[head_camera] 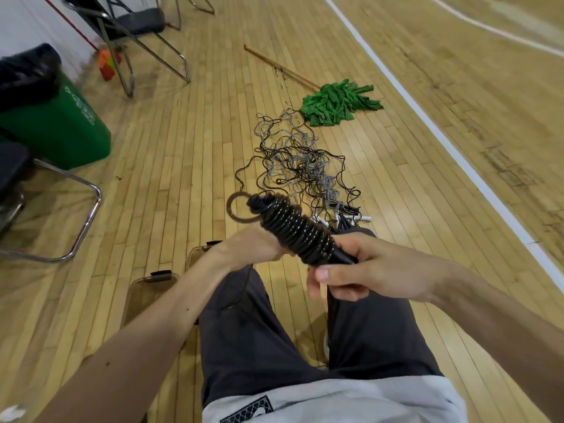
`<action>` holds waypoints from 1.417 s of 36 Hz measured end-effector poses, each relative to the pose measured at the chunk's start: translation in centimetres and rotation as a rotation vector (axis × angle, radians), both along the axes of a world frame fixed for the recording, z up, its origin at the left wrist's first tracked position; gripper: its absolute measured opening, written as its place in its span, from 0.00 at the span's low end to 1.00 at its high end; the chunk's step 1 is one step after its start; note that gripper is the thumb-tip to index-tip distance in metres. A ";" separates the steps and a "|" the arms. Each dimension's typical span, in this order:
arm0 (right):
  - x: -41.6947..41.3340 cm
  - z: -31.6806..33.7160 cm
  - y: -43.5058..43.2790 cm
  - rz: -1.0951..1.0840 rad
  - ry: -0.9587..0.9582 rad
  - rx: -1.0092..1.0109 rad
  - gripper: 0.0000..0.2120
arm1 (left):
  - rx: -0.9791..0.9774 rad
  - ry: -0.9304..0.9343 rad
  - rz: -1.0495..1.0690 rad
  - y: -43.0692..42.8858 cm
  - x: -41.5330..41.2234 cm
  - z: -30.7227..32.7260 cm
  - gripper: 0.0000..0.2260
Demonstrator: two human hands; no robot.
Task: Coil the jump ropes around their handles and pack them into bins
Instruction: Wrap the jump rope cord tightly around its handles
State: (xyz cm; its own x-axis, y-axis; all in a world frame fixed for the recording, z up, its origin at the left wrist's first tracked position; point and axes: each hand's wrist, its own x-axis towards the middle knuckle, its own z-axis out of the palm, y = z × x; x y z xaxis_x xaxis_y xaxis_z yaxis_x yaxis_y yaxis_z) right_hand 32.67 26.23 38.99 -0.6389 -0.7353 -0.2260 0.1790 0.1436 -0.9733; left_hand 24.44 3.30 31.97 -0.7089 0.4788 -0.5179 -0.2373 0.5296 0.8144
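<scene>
The right hand (366, 270) is gripping the stiff bare handle end of the coiled jump rope (293, 230), above the knees. The left hand (256, 244) is clasping its windings, probably light, springy and apt to unravel at the loose loop (236, 207).

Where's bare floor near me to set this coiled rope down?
Bare floor lies between the green bin and the rope tangle, and right of the tangle up to the white line. Crowded: straight ahead, tangle and mop; by your left knee, the clear bins.
</scene>
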 end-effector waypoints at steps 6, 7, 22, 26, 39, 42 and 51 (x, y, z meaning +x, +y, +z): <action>-0.5 -1.1 -0.1 -0.149 -0.037 -0.036 0.05 | 0.054 0.088 0.075 2.4 2.2 2.9 0.18; -0.6 -1.3 -0.1 -0.161 -0.041 -0.040 0.06 | 0.072 0.079 0.057 2.3 2.4 2.8 0.20; -2.4 -5.4 0.7 -0.436 -0.337 -0.144 0.07 | 0.014 0.042 -0.117 1.6 3.1 3.2 0.18; -2.9 -7.0 1.3 -0.476 -0.322 -0.067 0.05 | -0.078 0.054 -0.159 1.2 2.8 2.9 0.12; -3.4 -10.1 2.3 -0.597 -0.042 0.453 0.10 | -0.545 0.565 -0.303 1.6 2.8 3.9 0.15; -3.4 -10.0 2.3 -0.525 -0.059 0.528 0.09 | -0.619 0.723 -0.351 2.1 2.6 5.4 0.16; -3.4 -7.8 0.8 -0.256 -0.069 0.680 0.06 | -0.673 0.989 -0.505 2.3 1.8 9.3 0.17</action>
State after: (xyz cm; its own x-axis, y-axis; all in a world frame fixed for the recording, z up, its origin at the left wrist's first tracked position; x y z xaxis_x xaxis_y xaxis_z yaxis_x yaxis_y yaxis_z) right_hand 29.31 27.01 31.18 -0.7401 -0.2474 -0.6253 0.3456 0.6577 -0.6693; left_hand 26.27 5.61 41.29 -0.7452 0.6552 -0.1239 0.6522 0.7549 0.0692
